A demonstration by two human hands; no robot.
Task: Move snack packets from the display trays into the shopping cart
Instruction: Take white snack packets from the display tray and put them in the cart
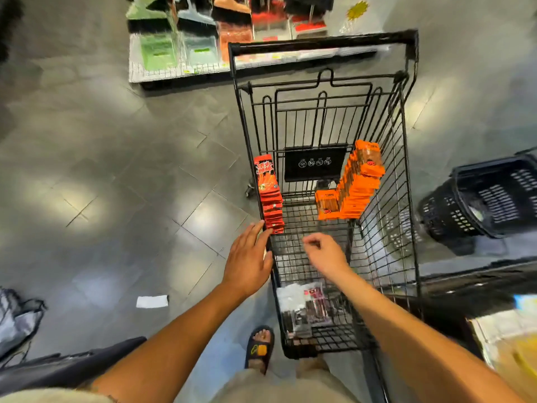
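The cart point(406, 158) stood on the grey floor point(116, 170) in front of the person, and it already carried three lots of packets. A row of red packets point(268, 193) stood on edge along the cart's left wall. A longer row of orange packets point(357, 181) leaned against the right wall towards the far end. A few clear packets point(305, 309) lay flat at the near end.

The left hand point(248, 257) was at the cart's left rim. Its fingers point(258, 231) were straight and slightly spread, their tips touching the near end of the red row, and they gripped nothing. The right hand point(325, 253) hovered over the middle of the cart with its fingers point(312, 242) loosely curled. Nothing showed in them, though the hand was a little blurred.

By my reading this was the end of a drop-off: both hands were empty and the left was tidying or steadying the red row. The display trays could not be made out. A blurred yellowish mass point(511, 338) at the lower right may have been one of them.

The next move would call for turning away from the cart, reaching to a tray and gathering another handful. The red row looked loosely stacked, so the left hand would need to leave it gently.

A black basket point(488, 196) sat just right of the cart, and a low shelf of dustpans point(174, 50) stood beyond its far end.
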